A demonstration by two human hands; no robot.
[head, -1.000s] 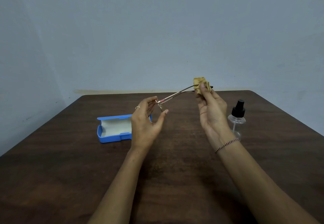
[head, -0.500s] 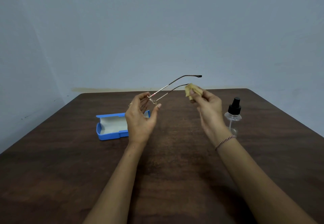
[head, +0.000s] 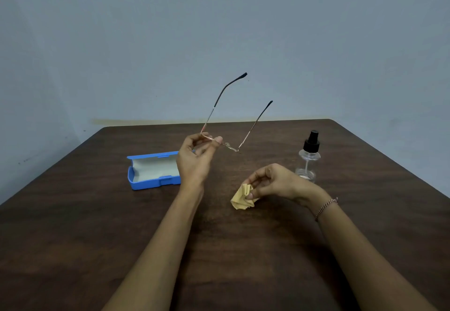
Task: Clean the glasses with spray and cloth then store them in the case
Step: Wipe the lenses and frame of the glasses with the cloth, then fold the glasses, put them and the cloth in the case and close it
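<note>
Glasses (head: 229, 145) raised, yellow cloth (head: 241, 200) down on the wooden table (head: 73, 237).
Left hand (head: 194, 157) pinches the front of the frame, temples pointing up. Right hand (head: 275, 184) pinches the crumpled cloth. Open blue case (head: 153, 170) lies at 9 o'clock of the left hand, spray bottle (head: 309, 155) at 1 o'clock of the right.

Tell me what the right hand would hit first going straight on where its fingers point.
Probably the left forearm: the right hand, pinching the cloth, points leftward, low over the table. Depth is unclear, so the forearm may sit above that line.
</note>
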